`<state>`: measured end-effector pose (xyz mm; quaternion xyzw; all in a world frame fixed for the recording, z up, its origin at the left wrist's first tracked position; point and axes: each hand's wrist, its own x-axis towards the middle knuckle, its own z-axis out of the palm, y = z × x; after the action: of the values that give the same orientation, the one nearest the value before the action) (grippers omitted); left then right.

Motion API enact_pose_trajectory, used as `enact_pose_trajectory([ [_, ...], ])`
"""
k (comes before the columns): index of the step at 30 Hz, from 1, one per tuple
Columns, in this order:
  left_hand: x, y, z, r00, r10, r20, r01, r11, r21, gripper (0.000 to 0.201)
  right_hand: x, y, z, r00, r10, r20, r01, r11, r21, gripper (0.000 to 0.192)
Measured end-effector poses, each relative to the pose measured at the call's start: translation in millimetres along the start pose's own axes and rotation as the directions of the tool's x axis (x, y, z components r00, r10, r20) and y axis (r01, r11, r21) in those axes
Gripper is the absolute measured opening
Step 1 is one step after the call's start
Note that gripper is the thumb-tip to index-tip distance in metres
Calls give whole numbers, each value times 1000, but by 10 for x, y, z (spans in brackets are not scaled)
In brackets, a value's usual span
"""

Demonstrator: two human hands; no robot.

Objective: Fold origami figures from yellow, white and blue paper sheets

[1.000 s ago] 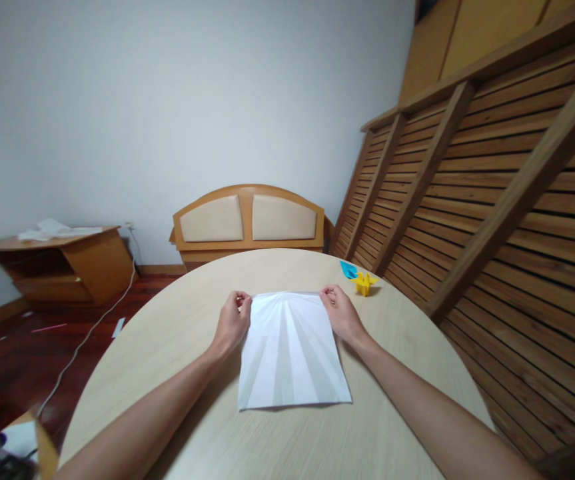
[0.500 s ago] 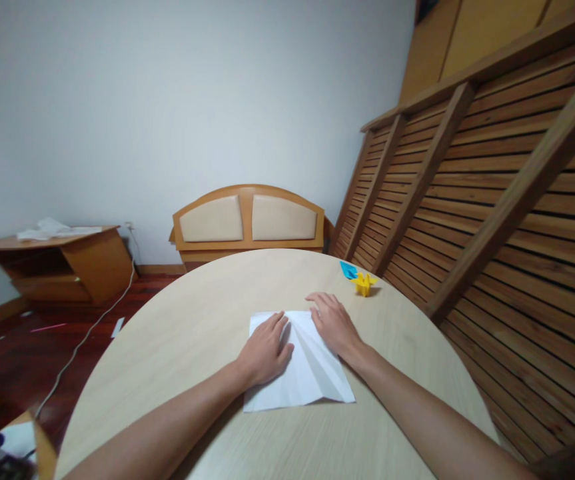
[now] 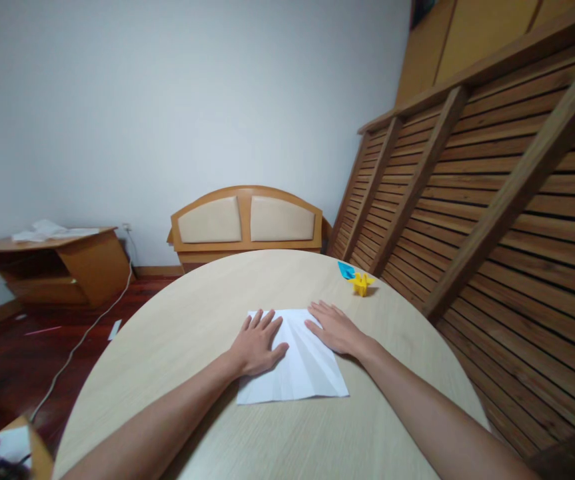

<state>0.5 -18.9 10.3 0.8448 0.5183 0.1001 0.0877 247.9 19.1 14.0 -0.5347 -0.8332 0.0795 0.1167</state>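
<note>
The left hand lies palm down with its fingers spread, pressing on the left part of a white paper sheet. The right hand is also unclenched and laid flat, its fingers over the sheet's far right corner and its wrist beyond the right edge. Neither hand grips anything; both thumbs point inward, with a stretch of bare paper between them. The sheet lies beneath and between the hands on the round, pale wood-grain surface, and its near edge runs closer to the person than either hand. Creases fan out across it from the far edge between the hands toward that near edge, leaving faint grey-shaded facets.

Just beyond the right hand, slightly to its right, stands a yellow origami figure; a blue folded paper piece lies right behind it, near the surface's rim. Straight ahead of the hands, past the rim, is a wooden headboard with two cream panels. A slatted wooden frame leans to the right of the right hand. Well off to the left of the left hand, a low cabinet carries crumpled white sheets, too far off for any print to be read, and a pale cable trails over the dark red floor.
</note>
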Motion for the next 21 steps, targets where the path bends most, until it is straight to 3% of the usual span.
enact_pose_trajectory([
  [2, -8, 0, -15, 1000, -9, -14, 9, 1000, -2, 72, 12, 156, -114, 975, 40, -217, -57, 996, -74, 44],
  [5, -27, 1, -41, 997, -1, -80, -2, 999, -37, 67, 7, 409, -217, 860, 163, -483, -261, 954, -144, 37],
  [7, -37, 6, -63, 987, 19, -160, -29, 998, -63, 60, -9, 570, -227, 826, 207, -525, -352, 916, -191, 36],
  [12, -44, 20, -92, 925, 72, -372, -149, 972, -182, 44, 0, 765, -195, 830, 227, -510, -359, 916, -177, 40],
  [14, -38, 30, -85, 904, 51, -424, -188, 939, -288, 41, 42, 696, -217, 804, 178, -567, -277, 956, -93, 40],
  [17, -11, 60, -61, 902, -63, -427, -186, 837, -515, 37, 97, 418, -260, 760, 33, -649, 24, 997, 78, 36],
  [19, 17, 90, -46, 917, -138, -373, -169, 714, -680, 36, 93, 156, -264, 747, -2, -665, 218, 945, 242, 30],
  [21, 44, 120, -43, 938, -160, -308, -171, 560, -811, 41, 55, -112, -242, 788, -56, -613, 358, 852, 383, 26],
])
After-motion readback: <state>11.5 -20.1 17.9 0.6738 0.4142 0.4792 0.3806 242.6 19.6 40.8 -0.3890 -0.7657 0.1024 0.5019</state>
